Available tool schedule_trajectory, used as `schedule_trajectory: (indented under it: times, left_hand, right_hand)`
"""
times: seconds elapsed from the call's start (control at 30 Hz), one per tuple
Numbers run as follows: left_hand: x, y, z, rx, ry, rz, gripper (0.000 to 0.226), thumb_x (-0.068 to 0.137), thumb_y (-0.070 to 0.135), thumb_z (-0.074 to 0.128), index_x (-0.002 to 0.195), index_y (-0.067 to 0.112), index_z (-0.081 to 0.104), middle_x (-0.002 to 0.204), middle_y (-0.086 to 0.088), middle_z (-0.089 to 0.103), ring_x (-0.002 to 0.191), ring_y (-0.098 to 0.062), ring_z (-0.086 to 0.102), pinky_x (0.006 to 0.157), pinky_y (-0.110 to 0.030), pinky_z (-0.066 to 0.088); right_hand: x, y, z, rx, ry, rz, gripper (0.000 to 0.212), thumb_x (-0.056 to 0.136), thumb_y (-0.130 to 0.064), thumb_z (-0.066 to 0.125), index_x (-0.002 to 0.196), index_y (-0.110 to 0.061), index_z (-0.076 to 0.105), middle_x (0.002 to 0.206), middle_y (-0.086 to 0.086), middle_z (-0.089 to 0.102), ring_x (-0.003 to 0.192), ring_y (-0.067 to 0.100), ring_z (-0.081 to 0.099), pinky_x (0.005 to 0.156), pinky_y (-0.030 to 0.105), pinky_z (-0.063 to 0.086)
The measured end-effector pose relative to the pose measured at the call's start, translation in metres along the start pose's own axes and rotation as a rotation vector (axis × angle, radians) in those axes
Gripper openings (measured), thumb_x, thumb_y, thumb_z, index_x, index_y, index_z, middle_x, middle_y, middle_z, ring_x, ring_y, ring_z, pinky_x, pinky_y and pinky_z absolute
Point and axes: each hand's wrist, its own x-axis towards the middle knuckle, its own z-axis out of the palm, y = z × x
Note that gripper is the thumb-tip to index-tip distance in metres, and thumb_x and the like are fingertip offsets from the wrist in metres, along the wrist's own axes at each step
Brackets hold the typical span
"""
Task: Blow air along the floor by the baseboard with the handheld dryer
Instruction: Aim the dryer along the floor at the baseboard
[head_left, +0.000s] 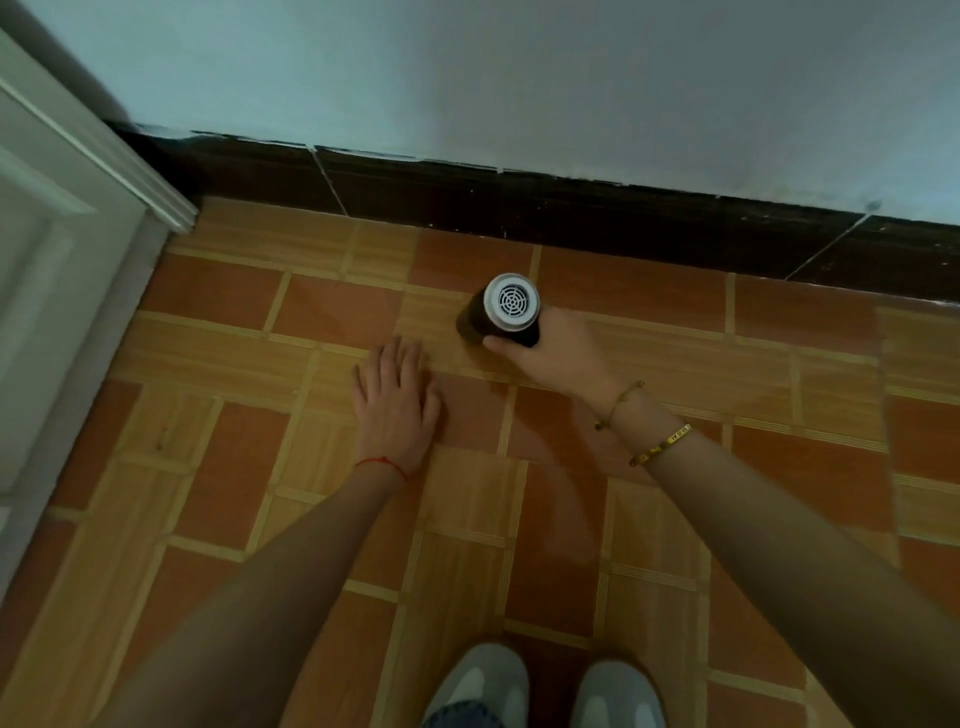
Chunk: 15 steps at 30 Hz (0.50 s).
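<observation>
Floor (218, 467): orange and tan tiles filling the lower frame. Dark baseboard (571, 208) runs diagonally across the upper frame under a pale wall (519, 78). White door frame (78, 208) at left. Left hand (397, 402), fingers spread, sits left of centre over the tiles. Right hand (550, 348) grip wrapped around the dryer (506, 312) (rear grille faces camera), centre frame, near the baseboard.
</observation>
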Motion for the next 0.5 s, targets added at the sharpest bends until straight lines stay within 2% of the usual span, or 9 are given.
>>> schedule_trajectory:
  times: [0.1, 0.2, 0.3, 0.37, 0.43, 0.5]
  left_hand:
    - [-0.011, -0.019, -0.006, 0.032, 0.009, -0.048, 0.056, 0.101, 0.035, 0.042, 0.152, 0.014, 0.035, 0.158, -0.014, 0.033, 0.147, -0.035, 0.027, 0.118, -0.059, 0.022]
    - [-0.019, -0.034, -0.005, 0.024, -0.004, -0.126, 0.055, 0.102, 0.035, 0.041, 0.153, 0.014, 0.033, 0.160, -0.013, 0.028, 0.149, -0.034, 0.022, 0.121, -0.058, 0.017]
    - [-0.023, -0.045, -0.003, 0.024, -0.002, -0.187, 0.054, 0.103, 0.035, 0.039, 0.153, 0.014, 0.032, 0.162, -0.012, 0.025, 0.150, -0.032, 0.019, 0.122, -0.057, 0.014]
    - [-0.023, -0.048, -0.003, 0.030, 0.010, -0.230, 0.054, 0.103, 0.034, 0.039, 0.152, 0.013, 0.033, 0.162, -0.013, 0.025, 0.151, -0.033, 0.018, 0.122, -0.057, 0.012]
    - [-0.022, -0.051, -0.003, 0.019, 0.019, -0.276, 0.054, 0.103, 0.033, 0.040, 0.152, 0.012, 0.033, 0.162, -0.015, 0.024, 0.151, -0.034, 0.018, 0.122, -0.059, 0.011]
    - [-0.021, -0.058, -0.004, 0.017, 0.018, -0.288, 0.055, 0.103, 0.033, 0.039, 0.153, 0.013, 0.031, 0.162, -0.015, 0.022, 0.151, -0.033, 0.016, 0.122, -0.060, 0.009]
  right_hand:
    - [0.000, -0.019, 0.019, 0.019, -0.097, -0.053, 0.050, 0.084, -0.044, 0.070, 0.126, -0.019, 0.059, 0.115, 0.000, 0.068, 0.107, 0.015, 0.061, 0.076, 0.016, 0.039]
    - [0.004, -0.029, 0.030, -0.018, -0.111, -0.069, 0.050, 0.084, -0.046, 0.069, 0.125, -0.019, 0.060, 0.113, 0.000, 0.069, 0.105, 0.015, 0.062, 0.077, 0.020, 0.043]
    - [0.014, -0.030, 0.028, -0.007, -0.037, -0.040, 0.052, 0.085, -0.045, 0.069, 0.128, -0.016, 0.058, 0.116, 0.002, 0.069, 0.108, 0.017, 0.062, 0.081, 0.021, 0.046]
    - [0.024, -0.027, 0.022, -0.052, 0.053, -0.015, 0.059, 0.084, -0.050, 0.067, 0.132, -0.017, 0.054, 0.120, 0.002, 0.068, 0.110, 0.020, 0.062, 0.085, 0.028, 0.051]
    - [0.036, -0.025, 0.016, -0.113, 0.140, 0.015, 0.063, 0.083, -0.057, 0.064, 0.133, -0.019, 0.053, 0.119, 0.002, 0.068, 0.108, 0.023, 0.063, 0.083, 0.036, 0.054]
    - [0.048, -0.026, 0.016, -0.131, 0.200, 0.024, 0.063, 0.083, -0.058, 0.062, 0.132, -0.020, 0.053, 0.118, 0.003, 0.069, 0.107, 0.026, 0.064, 0.080, 0.034, 0.053]
